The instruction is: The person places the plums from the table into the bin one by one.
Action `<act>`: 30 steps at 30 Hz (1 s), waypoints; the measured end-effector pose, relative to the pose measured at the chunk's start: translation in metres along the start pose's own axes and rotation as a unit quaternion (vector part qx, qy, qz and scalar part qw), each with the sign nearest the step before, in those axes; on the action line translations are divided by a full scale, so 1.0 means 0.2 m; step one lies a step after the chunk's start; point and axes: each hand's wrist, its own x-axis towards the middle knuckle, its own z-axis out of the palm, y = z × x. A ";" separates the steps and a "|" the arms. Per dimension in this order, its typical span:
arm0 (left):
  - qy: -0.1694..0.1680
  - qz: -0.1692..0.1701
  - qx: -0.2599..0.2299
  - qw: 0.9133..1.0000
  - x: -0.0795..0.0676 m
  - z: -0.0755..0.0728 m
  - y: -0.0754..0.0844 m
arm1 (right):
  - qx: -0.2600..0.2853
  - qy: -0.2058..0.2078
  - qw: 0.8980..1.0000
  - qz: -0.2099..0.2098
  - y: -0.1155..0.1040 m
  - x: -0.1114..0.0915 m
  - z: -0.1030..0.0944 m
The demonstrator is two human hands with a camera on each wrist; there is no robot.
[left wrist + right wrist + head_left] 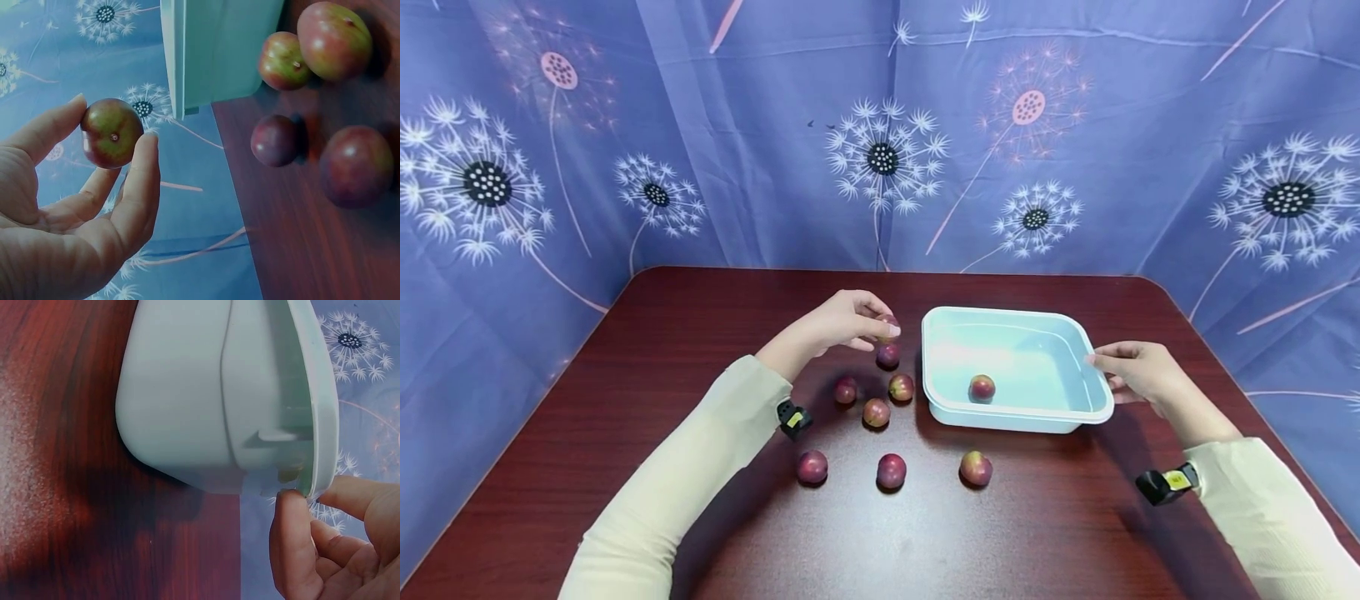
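Note:
Between thumb and fingertips, my left hand (842,321) pinches a reddish-green plum (112,134), raised just left of a pale blue plastic basin (931,367). In the head view another plum (887,357) lies right below the held one. My right hand (1142,375) grips the basin's right rim, the thumb at the edge and fingers against the outer wall, as the right wrist view shows. A single plum (982,387) sits inside the basin, toward its front left.
More plums are scattered left of the basin, among them a yellowish-red one (876,413). Nearer the front edge lie a dark red plum (891,472) and a greenish one (976,468). Blue dandelion-print cloth (760,167) hangs behind and beside the brown table (715,308).

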 end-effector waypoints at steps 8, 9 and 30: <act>-0.015 0.012 0.004 1.000 0.04 0.05 0.06 | 0.014 -0.009 1.000 -0.003 0.01 0.00 -0.01; -0.017 0.013 0.004 1.000 0.04 0.06 0.07 | 0.013 -0.009 1.000 -0.002 0.01 -0.01 -0.01; -0.038 0.018 0.011 0.999 0.11 0.17 0.10 | 0.006 -0.004 1.000 -0.011 0.00 0.00 -0.01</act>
